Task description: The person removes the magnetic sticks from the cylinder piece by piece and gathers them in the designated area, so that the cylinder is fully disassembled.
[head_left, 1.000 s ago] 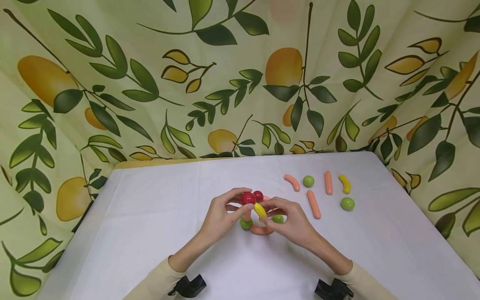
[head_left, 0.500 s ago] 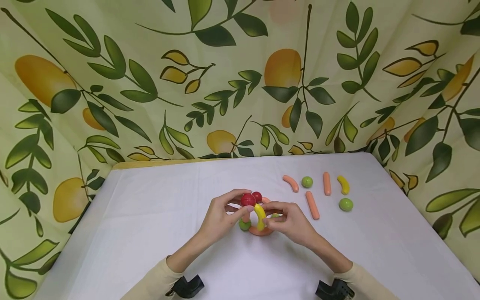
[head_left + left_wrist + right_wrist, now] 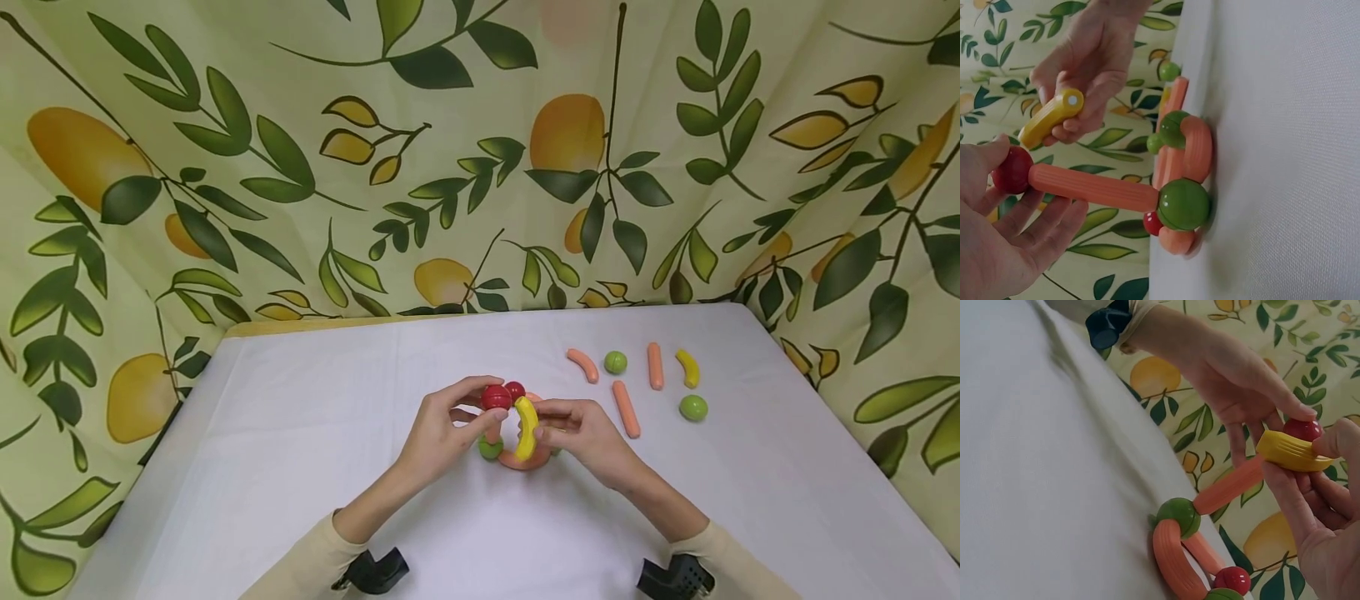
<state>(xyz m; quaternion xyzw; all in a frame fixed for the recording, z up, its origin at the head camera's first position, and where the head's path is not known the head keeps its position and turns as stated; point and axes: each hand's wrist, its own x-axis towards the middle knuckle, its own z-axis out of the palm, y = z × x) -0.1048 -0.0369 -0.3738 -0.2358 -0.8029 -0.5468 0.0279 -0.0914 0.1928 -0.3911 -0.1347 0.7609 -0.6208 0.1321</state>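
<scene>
My left hand [image 3: 450, 417] pinches a red ball [image 3: 1013, 170] between thumb and fingers. The ball sits at the top of a straight orange stick [image 3: 1094, 187], which rises from a green ball [image 3: 1184, 205] on the table. That green ball belongs to a ring of curved orange sticks [image 3: 1175, 559] and balls, including another red ball [image 3: 515, 390]. Beside the held red ball, my right hand [image 3: 588, 437] pinches a curved yellow stick [image 3: 527, 429] by its side. A pale round spot marks one yellow end in the left wrist view. My right hand partly hides the ring's right side.
Loose pieces lie at the right rear: a curved orange stick [image 3: 582, 365], straight orange sticks [image 3: 626, 408], green balls [image 3: 693, 407] and a yellow curved stick [image 3: 687, 368]. A white cloth covers the table [image 3: 300, 467]. A leaf-patterned curtain [image 3: 465, 100] hangs behind.
My right hand has turned the yellow stick more upright and moved it slightly right, its curve now bowing to the right. My left hand stays at the red ball.
</scene>
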